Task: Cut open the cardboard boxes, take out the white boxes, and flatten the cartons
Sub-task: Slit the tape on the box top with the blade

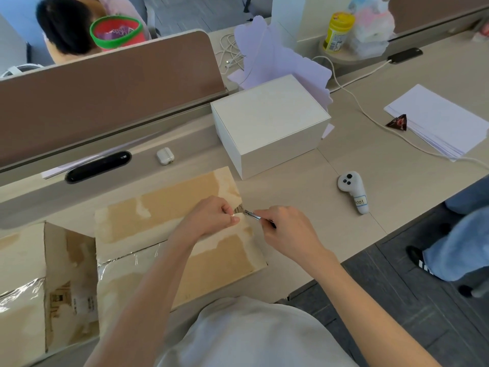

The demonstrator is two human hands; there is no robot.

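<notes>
Taped carton (169,234) on the desk (304,192), near edge, with a white box (270,123) standing just behind it. Left hand (211,218) pinches a scrap of tape at the carton's right end; right hand (288,231) grips a knife (254,215), its tip at that scrap. The board is probably light and stiff, the tape slick. Hold the carton by its edges, clear of the blade.
</notes>
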